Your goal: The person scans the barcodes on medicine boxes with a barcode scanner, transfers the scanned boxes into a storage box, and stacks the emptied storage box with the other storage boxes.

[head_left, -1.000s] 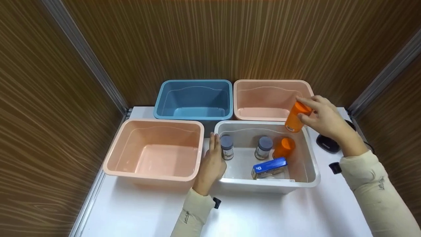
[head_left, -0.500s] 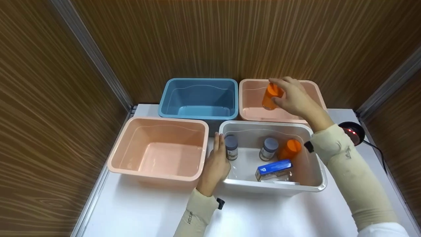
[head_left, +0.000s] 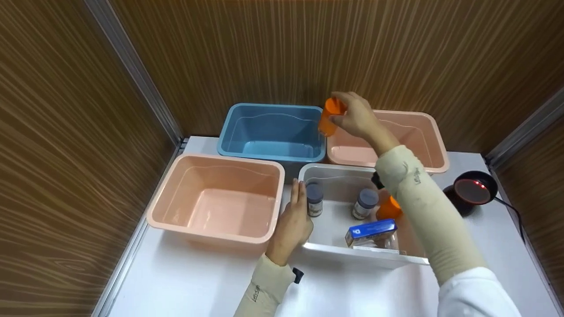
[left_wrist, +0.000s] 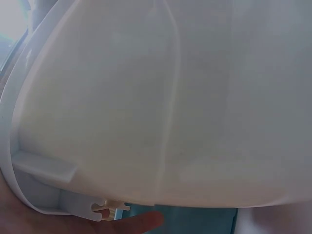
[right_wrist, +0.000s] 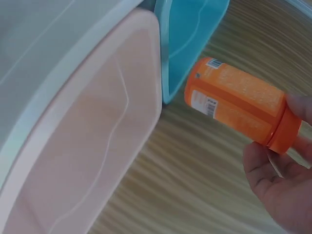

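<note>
Far left, a pink bin is seen; behind and beside it, a blue bin; the left hand is laid along the left rim of the white bin, its visible fingers straight and pressed together; just inside, a grey-capped bottle is stood upright.

An orange bottle is held over the adjoining rims of the blue bin and a second pink bin, tilted, cap uppermost; its cap end is pinched by thumb and fingers of the right hand; rim contact cannot be judged.

Handling, estimated: light, stiff, hardly fragile; smooth sides possibly slippery; the cap is suited to lifting from above, the body to a steadier hold.

Farther right, in the white bin: another grey-capped bottle; a blue-topped box; another orange bottle, partly hidden by the right sleeve; outside, a black device, red-lit.
</note>
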